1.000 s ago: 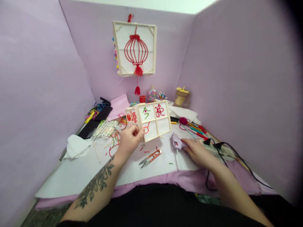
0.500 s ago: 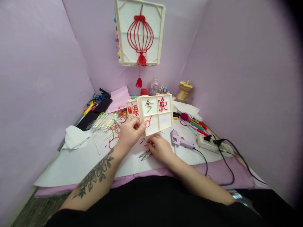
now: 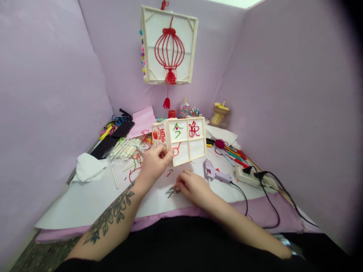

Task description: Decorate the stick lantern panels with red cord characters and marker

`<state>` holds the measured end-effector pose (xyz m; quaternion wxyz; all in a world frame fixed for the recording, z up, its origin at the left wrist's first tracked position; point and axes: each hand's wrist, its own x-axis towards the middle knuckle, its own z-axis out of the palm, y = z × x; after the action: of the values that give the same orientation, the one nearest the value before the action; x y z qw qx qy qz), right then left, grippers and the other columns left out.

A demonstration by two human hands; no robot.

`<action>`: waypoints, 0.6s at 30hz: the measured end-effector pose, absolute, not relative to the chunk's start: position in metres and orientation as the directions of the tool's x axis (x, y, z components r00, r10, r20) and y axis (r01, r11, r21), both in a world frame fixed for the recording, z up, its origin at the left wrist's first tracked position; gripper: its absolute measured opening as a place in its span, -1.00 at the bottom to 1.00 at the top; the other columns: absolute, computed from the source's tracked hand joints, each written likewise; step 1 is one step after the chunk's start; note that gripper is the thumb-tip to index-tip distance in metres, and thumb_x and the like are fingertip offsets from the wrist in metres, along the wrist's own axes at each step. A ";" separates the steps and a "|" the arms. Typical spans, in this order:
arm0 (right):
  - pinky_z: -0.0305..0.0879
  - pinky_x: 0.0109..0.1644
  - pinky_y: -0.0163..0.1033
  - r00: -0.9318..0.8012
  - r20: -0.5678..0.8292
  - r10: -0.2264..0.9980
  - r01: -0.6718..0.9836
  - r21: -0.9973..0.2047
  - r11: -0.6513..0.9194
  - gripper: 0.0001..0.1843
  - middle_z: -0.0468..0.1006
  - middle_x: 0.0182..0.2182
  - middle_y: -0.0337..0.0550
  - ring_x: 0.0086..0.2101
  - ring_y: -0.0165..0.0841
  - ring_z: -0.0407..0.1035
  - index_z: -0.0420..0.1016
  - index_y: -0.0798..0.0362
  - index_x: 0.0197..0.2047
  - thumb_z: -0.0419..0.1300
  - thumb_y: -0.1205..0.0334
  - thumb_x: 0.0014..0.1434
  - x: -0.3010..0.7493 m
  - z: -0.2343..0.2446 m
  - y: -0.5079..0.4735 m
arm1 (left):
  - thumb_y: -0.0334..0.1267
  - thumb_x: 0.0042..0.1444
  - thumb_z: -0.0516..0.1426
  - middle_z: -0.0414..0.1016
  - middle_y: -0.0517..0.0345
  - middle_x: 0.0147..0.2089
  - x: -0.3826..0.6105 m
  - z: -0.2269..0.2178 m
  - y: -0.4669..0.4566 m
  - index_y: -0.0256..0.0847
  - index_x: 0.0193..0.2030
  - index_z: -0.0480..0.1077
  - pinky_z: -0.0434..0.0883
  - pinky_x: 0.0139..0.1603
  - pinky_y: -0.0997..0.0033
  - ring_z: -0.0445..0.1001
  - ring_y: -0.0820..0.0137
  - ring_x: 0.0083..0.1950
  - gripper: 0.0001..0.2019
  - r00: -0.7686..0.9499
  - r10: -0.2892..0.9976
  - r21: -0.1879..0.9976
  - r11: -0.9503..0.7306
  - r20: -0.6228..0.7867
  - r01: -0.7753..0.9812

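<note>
Lantern frame (image 3: pixel 184 141), stick-built, four panes, red and green characters: held raised off the desk (image 3: pixel 85 204) in my left hand (image 3: pixel 154 164), grip closed on its lower left corner. Snips (image 3: pixel 171 191): below the lantern frame on the desk, my right hand (image 3: pixel 193 187) lay over them, grip curled on their handles. Glue gun (image 3: pixel 214 173): right of the lantern frame, lying corded. Hanging lantern (image 3: pixel 169 45): above the lantern frame.
</note>
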<state>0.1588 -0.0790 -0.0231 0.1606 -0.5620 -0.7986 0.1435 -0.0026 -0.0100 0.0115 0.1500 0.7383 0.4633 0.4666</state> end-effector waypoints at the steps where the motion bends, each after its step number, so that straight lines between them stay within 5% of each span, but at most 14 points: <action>1: 0.22 -0.28 -0.29 -0.338 0.146 0.930 0.833 -0.413 0.368 -0.86 0.49 -0.30 -0.15 -0.32 -0.35 0.41 0.45 0.05 -0.30 0.07 0.34 0.24 0.162 -0.019 -0.085 | -0.10 0.12 0.11 0.19 0.32 -0.62 -0.003 0.011 -0.010 -0.20 -0.60 0.20 0.15 -0.46 0.48 0.16 0.52 -0.56 -0.66 0.137 0.823 0.651 -0.528 0.552 0.545; 9: 0.27 -0.20 -0.22 -0.194 0.686 0.701 0.805 -0.297 0.514 -0.82 0.43 -0.36 -0.09 -0.30 -0.28 0.34 0.39 0.04 -0.31 0.01 0.30 0.30 0.181 0.008 -0.055 | -0.10 0.12 0.12 0.20 0.31 -0.61 -0.003 0.007 -0.010 -0.20 -0.60 0.20 0.14 -0.46 0.48 0.18 0.52 -0.55 -0.65 0.153 0.820 0.639 -0.533 0.552 0.554; 18: 0.28 -0.08 -0.11 -0.156 0.765 0.625 0.789 -0.284 0.545 -0.82 0.43 -0.30 -0.04 -0.19 -0.21 0.31 0.41 0.04 -0.27 -0.01 0.32 0.29 0.182 0.008 -0.018 | -0.10 0.11 0.11 0.21 0.31 -0.62 -0.003 0.008 -0.012 -0.20 -0.60 0.21 0.14 -0.47 0.48 0.19 0.51 -0.55 -0.66 0.157 0.819 0.635 -0.535 0.552 0.557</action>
<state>0.1820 -0.0178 0.0083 0.4502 -0.4682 -0.7549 -0.0914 -0.0026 -0.0119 0.0085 0.1428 0.7471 0.4603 0.4577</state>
